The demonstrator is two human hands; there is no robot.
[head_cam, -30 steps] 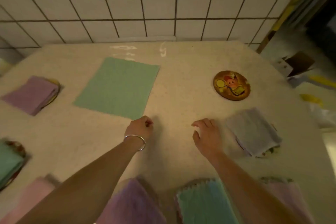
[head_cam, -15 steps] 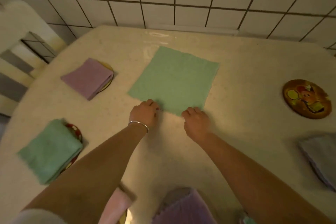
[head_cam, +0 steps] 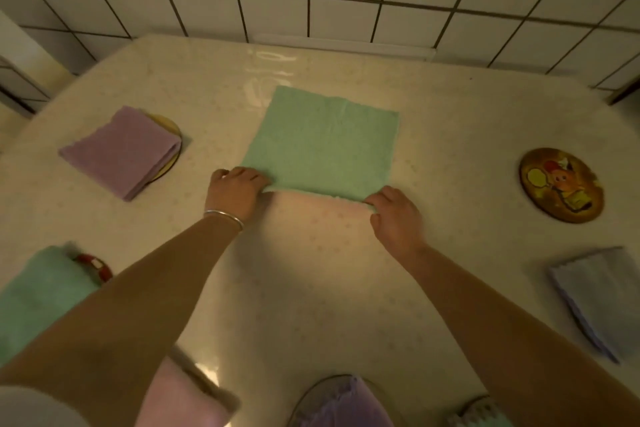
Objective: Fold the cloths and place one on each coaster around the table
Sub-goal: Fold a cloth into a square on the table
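I noted each grip, left hand [head_cam: 237, 189] and right hand [head_cam: 393, 210], pinching a near corner of the green cloth [head_cam: 323, 139], which lay flat mid-surface [head_cam: 311, 288], its near edge running left to right. Several folded cloths already sat around; the cartoon coaster [head_cam: 561, 185] remained bare.

Both forearms extend forward, bare, converging slightly. Left hand [head_cam: 236, 191]: palm down, knuckles up, fingers [head_cam: 254, 178] curled and pinching the near left corner of the cloth [head_cam: 325, 142]. A bangle [head_cam: 224, 218] sits at the left wrist. Right hand [head_cam: 394, 215]: palm down, fingers curled, pinching the near right corner. Both hands sit level, apart.
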